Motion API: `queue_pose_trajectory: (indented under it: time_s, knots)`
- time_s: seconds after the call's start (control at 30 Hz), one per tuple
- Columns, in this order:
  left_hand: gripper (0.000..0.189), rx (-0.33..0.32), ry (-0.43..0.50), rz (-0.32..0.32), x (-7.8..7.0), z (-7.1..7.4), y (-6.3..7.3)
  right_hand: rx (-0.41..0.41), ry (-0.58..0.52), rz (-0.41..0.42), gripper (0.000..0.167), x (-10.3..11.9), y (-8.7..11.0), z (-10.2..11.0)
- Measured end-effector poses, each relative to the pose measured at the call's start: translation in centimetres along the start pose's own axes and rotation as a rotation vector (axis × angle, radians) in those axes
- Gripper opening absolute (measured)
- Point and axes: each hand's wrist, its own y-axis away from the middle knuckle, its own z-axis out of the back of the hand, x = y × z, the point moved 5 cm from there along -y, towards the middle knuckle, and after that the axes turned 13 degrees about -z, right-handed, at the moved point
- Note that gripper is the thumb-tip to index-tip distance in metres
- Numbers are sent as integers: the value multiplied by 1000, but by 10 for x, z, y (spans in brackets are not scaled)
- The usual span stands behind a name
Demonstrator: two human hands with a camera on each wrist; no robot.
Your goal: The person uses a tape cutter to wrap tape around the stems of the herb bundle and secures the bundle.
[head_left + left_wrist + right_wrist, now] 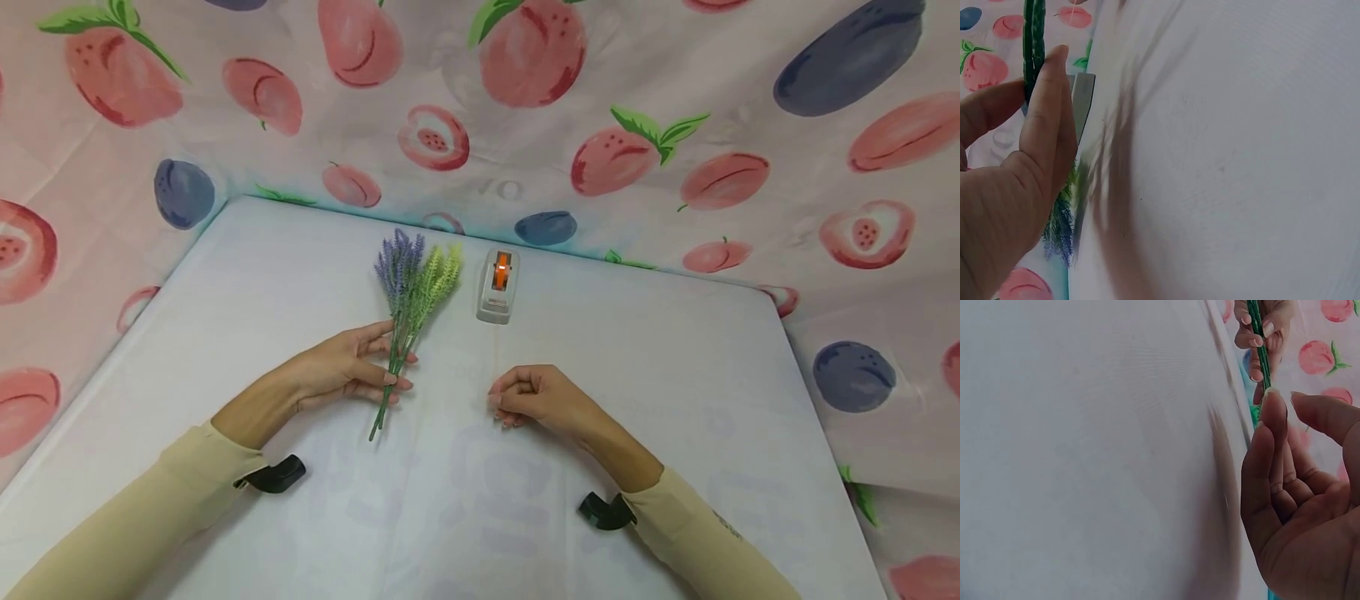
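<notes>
A bunch of artificial lavender stems, with purple flower heads (401, 268) and yellow-green flower heads (437, 282), is held by my left hand (328, 370). Its thumb and fingers pinch the thin green stems (1034, 47) below the heads, and the stem ends point toward me. To the right, apart from the bunch, my right hand (551, 402) hovers over the table with loosely curled fingers and nothing in them. In the right wrist view, a gap shows between its thumb and index finger. Beyond both hands sits a grey tape dispenser (492, 308) with an orange reel.
A white-covered table (660, 358) lies under both hands. Fruit-patterned cloth (517, 167) hangs behind and at the sides of it. Black wrist mounts (277, 474) stick out from both beige sleeves (150, 508).
</notes>
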Motion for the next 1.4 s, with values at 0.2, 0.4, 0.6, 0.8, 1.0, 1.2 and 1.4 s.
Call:
queue_pose_trajectory:
  time_s: [0.2,0.4,0.6,0.8,1.0,1.2,1.4]
  knots:
    - [86,-8,-33,-39,-1,-2,0,15,-14,19,20,0,0,-1]
    - [81,7,-21,-97,-6,-5,-1,20,-18,21,18,1,2,-1]
    - [81,25,-47,-129,-12,-10,-1,31,-19,27,19,2,1,-4]
    - [79,68,-104,-112,-15,-18,-4,36,-14,20,21,0,-2,-7]
    - [65,102,-138,-134,-18,-28,-12,39,-4,10,26,1,-3,-11]
    - [60,87,-170,-129,-19,-33,-23,37,-6,4,27,1,-3,-12]
    - [52,88,-196,-116,-19,-38,-34,39,0,-1,28,1,-3,-12]
